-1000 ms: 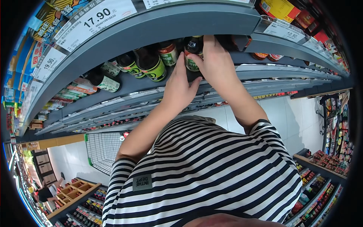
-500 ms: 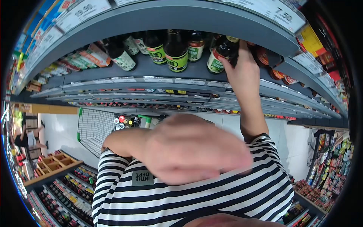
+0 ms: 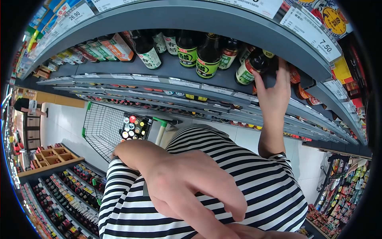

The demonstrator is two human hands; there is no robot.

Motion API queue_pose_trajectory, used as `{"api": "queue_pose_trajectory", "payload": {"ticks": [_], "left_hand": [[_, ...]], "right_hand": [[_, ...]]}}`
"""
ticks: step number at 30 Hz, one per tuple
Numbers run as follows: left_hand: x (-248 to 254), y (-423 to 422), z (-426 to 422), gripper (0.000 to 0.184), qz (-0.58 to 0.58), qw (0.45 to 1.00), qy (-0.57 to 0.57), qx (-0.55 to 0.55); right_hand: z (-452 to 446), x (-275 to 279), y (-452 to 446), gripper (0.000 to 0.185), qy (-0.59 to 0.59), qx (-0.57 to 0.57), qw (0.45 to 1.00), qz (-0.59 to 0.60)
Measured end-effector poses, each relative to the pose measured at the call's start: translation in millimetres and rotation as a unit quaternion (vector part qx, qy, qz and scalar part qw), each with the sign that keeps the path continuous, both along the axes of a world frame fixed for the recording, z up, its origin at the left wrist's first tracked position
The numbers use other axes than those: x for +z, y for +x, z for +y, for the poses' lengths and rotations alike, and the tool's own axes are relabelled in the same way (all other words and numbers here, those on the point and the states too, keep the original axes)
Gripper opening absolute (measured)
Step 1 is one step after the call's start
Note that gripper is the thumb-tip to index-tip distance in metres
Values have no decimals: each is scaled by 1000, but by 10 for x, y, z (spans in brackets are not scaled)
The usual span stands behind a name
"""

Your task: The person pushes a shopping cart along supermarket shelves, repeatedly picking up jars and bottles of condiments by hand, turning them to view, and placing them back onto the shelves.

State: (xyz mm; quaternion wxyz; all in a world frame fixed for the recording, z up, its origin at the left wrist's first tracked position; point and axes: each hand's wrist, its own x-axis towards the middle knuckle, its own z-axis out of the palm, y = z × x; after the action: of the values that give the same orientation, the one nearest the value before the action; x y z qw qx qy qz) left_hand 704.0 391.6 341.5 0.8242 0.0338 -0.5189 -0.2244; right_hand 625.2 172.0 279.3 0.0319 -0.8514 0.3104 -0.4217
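Observation:
My right hand (image 3: 276, 89) reaches up to the shelf, around a dark sauce bottle (image 3: 258, 61) with a green, white and red label. The thumb presses the label's edge; the other fingers curl along the bottle's far right side, their tips partly hidden. This bottle stands slightly tilted in view at the shelf's front. In front of my striped shirt (image 3: 246, 171), my left hand (image 3: 191, 183) is raised with fingers stretched out and nothing in them. Left of the held bottle are vinegar bottles (image 3: 207, 59) with bright green labels and a white-labelled bottle (image 3: 148, 51).
A wire shopping cart (image 3: 104, 123) with several capped bottles stands on the floor at left. Price tags line the upper shelf edge (image 3: 191, 16). A person (image 3: 30, 105) is at far left. Bottle racks (image 3: 59, 199) fill the lower left.
The view has shifted, so shelf and bottles appear farther right. My left hand has moved down and nearer the camera, its fingers now spread. My right hand remains at the same bottle.

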Motion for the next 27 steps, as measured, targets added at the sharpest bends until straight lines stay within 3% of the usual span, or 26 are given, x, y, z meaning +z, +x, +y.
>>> {"api": "queue_pose_trajectory", "payload": {"ticks": [1, 2, 3, 4, 6, 8, 10, 11, 13, 19, 21, 25, 27], "left_hand": [[-4, 125, 16, 19, 0, 1000, -1, 0], [-27, 343, 51, 16, -97, 992, 28, -81], [-60, 489, 57, 25, -191, 967, 56, -160], [-132, 531, 24, 25, -192, 967, 57, -158], [-348, 595, -47, 24, -192, 971, 118, -74], [-497, 821, -98, 33, -256, 918, 298, 55], [-752, 768, -204, 58, -129, 875, 454, 104], [-865, 782, -265, 58, -132, 875, 455, 102], [-1066, 850, -388, 80, -208, 811, 494, 236], [-1509, 860, -426, 95, -251, 792, 497, 250], [-1553, 859, -417, 96, -262, 788, 490, 263], [-1662, 897, -411, 97, -238, 797, 505, 229], [-1722, 905, -409, 96, -243, 801, 493, 237]], "right_hand": [[47, 0, 4, 73, -1, 0, 1000, 0], [105, -15, 11, 69, -53, 2, 998, -35], [148, -33, 36, 66, -105, 4, 992, -70], [171, -59, 71, 66, -104, 6, 992, -71], [220, -109, 138, 59, -75, 138, 978, -139], [257, -98, 315, 55, -26, 175, 973, -147], [222, -137, 562, 54, 78, 230, 954, -177], [227, -148, 678, 51, 106, 220, 954, -173], [230, -86, 850, 48, 118, 232, 954, -147], [63, -142, 1289, 27, 71, 239, 961, -119], [67, -61, 1333, 18, 149, 243, 950, -126], [67, -69, 1288, 17, 208, 291, 923, -143], [178, 38, 1183, 10, 391, 329, 844, -164]]}}
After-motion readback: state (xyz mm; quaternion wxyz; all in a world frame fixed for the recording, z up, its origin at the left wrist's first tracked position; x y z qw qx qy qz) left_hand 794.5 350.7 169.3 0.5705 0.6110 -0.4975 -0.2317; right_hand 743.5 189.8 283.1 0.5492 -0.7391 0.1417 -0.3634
